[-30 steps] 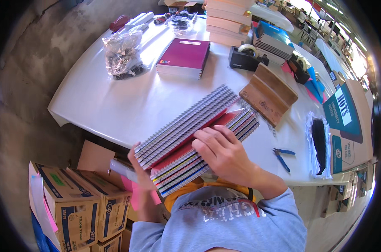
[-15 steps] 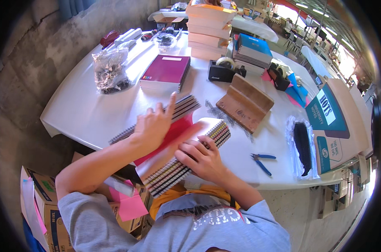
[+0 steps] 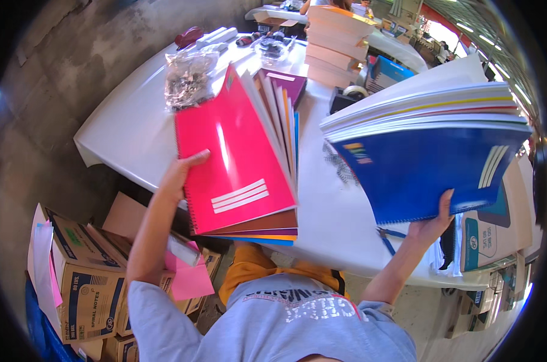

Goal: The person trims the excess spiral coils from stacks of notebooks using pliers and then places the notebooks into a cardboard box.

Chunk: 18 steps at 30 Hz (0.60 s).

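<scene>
My left hand [image 3: 180, 176] grips a stack of spiral notebooks by its coil edge, the thumb lying on top of the pink front notebook [image 3: 240, 151]. Brown, purple, orange and blue covers fan out from under the pink one. Over at the right, my right hand [image 3: 431, 228] holds a second stack by its lower, coiled edge, with a blue notebook [image 3: 427, 166] facing me. White page edges and a few coloured covers spread above that blue cover. Both stacks are lifted over the white table [image 3: 328, 232], and most fingers of each hand are hidden behind them.
Small cutting pliers [image 3: 387, 244] and a bag of black coils [image 3: 447, 250] lie near the right front edge, beside a carton [image 3: 482, 244]. Behind are a clear plastic bag [image 3: 189, 75], purple notebooks [image 3: 296, 84], a tall paper stack [image 3: 334, 48] and loose coils [image 3: 337, 160]. Cartons [image 3: 89, 298] stand lower left.
The notebooks, held together low in front of me before, are now in two separate stacks, one per hand. My hands have moved apart, and the pink and blue covers now face me.
</scene>
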Tool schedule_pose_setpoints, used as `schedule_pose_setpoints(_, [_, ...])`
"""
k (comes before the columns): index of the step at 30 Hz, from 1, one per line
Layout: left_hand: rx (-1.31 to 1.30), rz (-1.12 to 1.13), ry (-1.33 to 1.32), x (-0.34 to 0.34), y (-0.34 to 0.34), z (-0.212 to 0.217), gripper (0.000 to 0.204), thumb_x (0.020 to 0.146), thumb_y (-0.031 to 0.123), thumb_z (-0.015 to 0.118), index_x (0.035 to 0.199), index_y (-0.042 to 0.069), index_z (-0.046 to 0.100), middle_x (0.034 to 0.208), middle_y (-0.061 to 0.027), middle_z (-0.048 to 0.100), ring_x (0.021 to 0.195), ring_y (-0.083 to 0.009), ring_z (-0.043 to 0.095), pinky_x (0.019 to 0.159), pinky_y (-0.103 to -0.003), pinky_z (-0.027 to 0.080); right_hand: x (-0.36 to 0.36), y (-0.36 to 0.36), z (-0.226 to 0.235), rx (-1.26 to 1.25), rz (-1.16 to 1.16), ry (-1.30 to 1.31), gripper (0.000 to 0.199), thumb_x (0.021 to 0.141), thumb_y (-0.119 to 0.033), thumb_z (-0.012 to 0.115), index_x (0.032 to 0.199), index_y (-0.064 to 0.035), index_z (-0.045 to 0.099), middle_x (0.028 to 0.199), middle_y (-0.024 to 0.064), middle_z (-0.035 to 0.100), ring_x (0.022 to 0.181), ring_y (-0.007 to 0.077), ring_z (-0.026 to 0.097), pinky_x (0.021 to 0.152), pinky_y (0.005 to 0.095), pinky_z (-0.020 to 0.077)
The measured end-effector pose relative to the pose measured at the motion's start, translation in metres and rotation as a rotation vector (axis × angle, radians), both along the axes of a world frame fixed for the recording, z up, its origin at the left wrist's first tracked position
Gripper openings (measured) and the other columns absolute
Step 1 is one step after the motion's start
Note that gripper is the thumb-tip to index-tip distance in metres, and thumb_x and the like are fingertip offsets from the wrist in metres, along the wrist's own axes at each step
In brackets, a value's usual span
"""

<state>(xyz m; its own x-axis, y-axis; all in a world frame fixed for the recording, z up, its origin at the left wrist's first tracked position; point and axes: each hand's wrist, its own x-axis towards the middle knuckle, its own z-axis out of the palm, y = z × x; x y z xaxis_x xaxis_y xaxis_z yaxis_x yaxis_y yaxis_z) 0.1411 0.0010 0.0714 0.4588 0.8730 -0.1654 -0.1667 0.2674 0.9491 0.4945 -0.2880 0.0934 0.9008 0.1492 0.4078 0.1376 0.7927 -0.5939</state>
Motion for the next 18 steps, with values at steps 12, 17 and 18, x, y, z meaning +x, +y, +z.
schedule_pose_setpoints(12, [-0.105,0.179,0.241,-0.03,0.018,-0.066,0.037,0.071,0.001,0.07,0.104,-0.009,0.056,0.092,-0.0167,0.064,0.076,-0.0247,0.066,0.066,-0.037,0.056,-0.059,0.094,0.034,-0.098,0.469,0.203,0.03,0.087,-0.021,0.06,0.11,-0.0018,0.059,0.1,0.0093,0.064,0.087,0.0193,0.063,0.079,0.0316,0.0508])
schedule_pose_setpoints(17, [0.079,0.502,0.066,-0.102,-0.016,-0.029,0.037,0.073,0.007,0.071,0.105,-0.006,0.058,0.094,-0.0137,0.064,0.078,-0.0207,0.065,0.071,-0.031,0.053,-0.115,0.156,0.042,-0.182,0.725,0.274,0.029,0.081,-0.014,0.067,0.105,-0.0004,0.06,0.089,0.0088,0.064,0.076,0.0179,0.063,0.071,0.0271,0.0517])
schedule_pose_setpoints(18, [0.135,0.586,0.058,-0.119,-0.026,-0.013,0.038,0.073,0.006,0.072,0.105,-0.006,0.056,0.095,-0.0138,0.064,0.078,-0.0206,0.065,0.071,-0.031,0.053,-0.114,0.16,0.035,-0.178,0.843,0.299,0.03,0.081,-0.014,0.067,0.106,0.0003,0.059,0.09,0.0103,0.064,0.076,0.0186,0.063,0.07,0.0284,0.0529])
